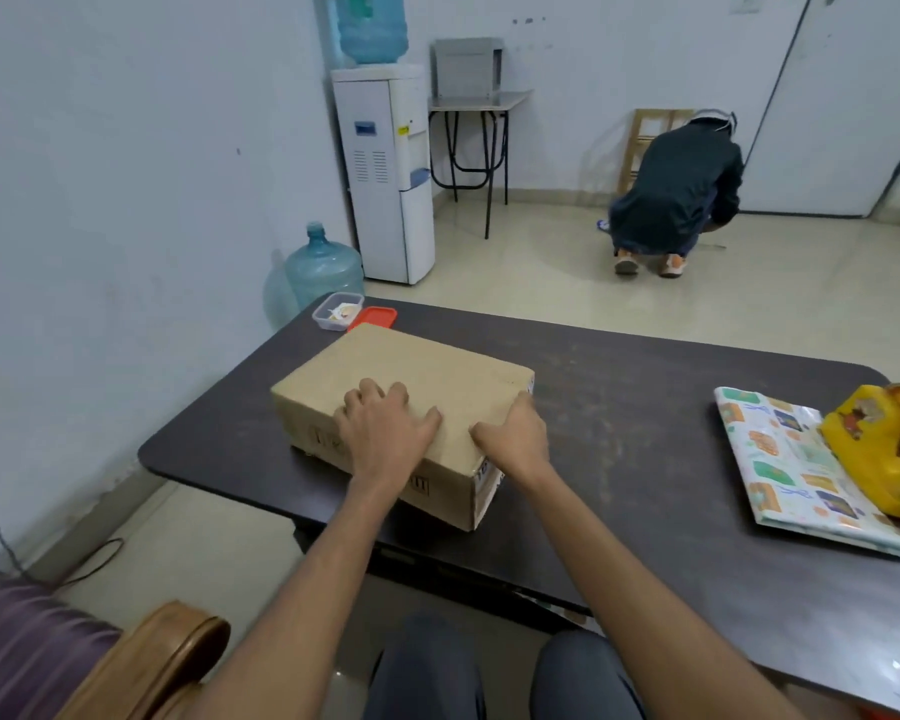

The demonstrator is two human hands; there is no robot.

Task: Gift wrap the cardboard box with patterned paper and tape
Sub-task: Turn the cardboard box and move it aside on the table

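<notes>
Behind the far left corner of the cardboard box [417, 366], a clear plastic container [337, 310] and a red lid [372, 318] sit at the back edge of the desk [645, 407]. The lid is just beside the box. The box itself lies bare and unwrapped toward the left end of the desk, skewed so that one corner points at the person.

The left hand [385, 433] rests on top of the box near its front edge, palm down, with the fingers loosely bent and the thumb spread to the right. The right hand [515, 433] sits at the box's near right edge with its thumb across the top. Its fingers run along that edge, and it cannot be told whether they curl down over the side.

Well to the right of the box lies the folded patterned paper [791, 459], with a yellow tape dispenser [884, 449] resting on its far right part.

The wrapping has evidently not begun, and the step in hand looks like placing the box. It would go best if both hands slid the box rather than lifted it. It should be squared to the desk edge and kept clear of the lid. Enough bare desk should be left to the right of the box for the paper to be opened out flat, once the dispenser is taken off it.
</notes>
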